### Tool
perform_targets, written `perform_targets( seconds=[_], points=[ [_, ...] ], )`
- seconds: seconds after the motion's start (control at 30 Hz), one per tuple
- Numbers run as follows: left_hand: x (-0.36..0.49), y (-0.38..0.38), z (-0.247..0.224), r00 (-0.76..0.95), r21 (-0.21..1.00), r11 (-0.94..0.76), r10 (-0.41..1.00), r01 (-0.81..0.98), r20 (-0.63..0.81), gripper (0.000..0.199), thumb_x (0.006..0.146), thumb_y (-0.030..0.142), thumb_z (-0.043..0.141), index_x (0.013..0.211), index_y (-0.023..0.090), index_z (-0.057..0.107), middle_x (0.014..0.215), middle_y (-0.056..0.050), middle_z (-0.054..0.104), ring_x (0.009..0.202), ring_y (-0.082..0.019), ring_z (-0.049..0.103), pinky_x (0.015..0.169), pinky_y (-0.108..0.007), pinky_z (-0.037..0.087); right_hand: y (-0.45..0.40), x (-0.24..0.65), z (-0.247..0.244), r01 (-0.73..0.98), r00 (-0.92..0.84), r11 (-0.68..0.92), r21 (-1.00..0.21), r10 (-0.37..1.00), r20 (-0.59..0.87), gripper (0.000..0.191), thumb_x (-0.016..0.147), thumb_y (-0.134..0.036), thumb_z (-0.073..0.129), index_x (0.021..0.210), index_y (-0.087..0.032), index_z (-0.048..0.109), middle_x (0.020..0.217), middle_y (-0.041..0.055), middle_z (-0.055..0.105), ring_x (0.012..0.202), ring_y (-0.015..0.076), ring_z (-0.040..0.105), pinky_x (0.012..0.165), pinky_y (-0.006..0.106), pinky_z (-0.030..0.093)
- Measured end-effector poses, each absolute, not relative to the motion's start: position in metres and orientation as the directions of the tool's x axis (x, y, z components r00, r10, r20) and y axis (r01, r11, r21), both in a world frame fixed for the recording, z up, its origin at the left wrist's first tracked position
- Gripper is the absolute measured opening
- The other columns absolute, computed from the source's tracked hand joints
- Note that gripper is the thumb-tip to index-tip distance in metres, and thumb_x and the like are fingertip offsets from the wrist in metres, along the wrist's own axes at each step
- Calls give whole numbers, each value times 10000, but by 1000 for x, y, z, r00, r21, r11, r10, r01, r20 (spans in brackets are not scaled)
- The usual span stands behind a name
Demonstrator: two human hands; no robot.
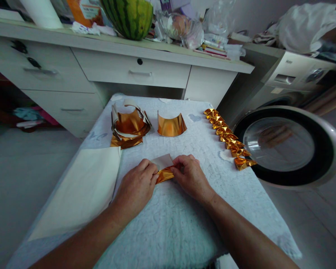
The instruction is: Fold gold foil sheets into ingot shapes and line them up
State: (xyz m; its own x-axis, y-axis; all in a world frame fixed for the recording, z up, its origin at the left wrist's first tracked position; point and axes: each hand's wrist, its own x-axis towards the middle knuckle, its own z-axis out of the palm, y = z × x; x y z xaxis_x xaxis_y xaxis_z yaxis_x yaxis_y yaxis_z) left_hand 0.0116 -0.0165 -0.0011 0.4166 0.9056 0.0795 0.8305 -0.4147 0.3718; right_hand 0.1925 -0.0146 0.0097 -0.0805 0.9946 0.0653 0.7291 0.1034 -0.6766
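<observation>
A partly folded sheet of gold paper point(165, 175), its pale back showing at the top, lies between my hands over the cloth-covered table. My left hand point(138, 185) has its fingers closed on the sheet's left end. At its right end, my right hand point(190, 175) pinches the edge between thumb and fingers. Beyond them stands a single curved gold sheet point(171, 126), and to its left is a curled stack of gold sheets point(128, 123). Several folded gold pieces point(225, 136) overlap in a slanting row along the table's right side.
A white cloth point(81, 186) covers the table's left part. Behind stands a white counter point(162, 50) with a cut watermelon point(130, 16) and plastic bags. At the right, a washing machine's open round door point(285, 145) reaches close to the table edge.
</observation>
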Motion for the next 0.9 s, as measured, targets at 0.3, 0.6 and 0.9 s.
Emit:
perform_targets(
  seconds=[0.3, 0.6, 0.9],
  points=[
    [12, -15, -4, 415, 398, -413, 906, 819, 85, 130, 931, 153, 461, 847, 199, 547, 921, -25, 541, 834, -178, 577, 756, -322, 464, -16, 190, 12, 728, -64, 110, -676, 994, 93, 93, 789, -113, 654, 757, -199, 646, 738, -3, 668, 809, 180, 535, 797, 334, 333],
    [12, -16, -5, 407, 427, -411, 908, 806, 105, 140, 919, 140, 460, 822, 205, 538, 913, -22, 540, 825, -169, 575, 750, -313, 462, -19, 186, 10, 764, -94, 189, -616, 979, 183, 107, 769, -99, 641, 761, -205, 647, 748, 3, 657, 829, 194, 514, 843, 359, 311],
    [12, -16, -2, 403, 361, -406, 911, 839, 88, 132, 930, 167, 463, 837, 201, 550, 910, -30, 551, 820, -178, 583, 730, -310, 449, -17, 189, 8, 775, -57, 118, -621, 991, 118, 77, 782, -138, 638, 746, -205, 644, 728, 0, 665, 804, 190, 512, 806, 348, 306]
  ],
)
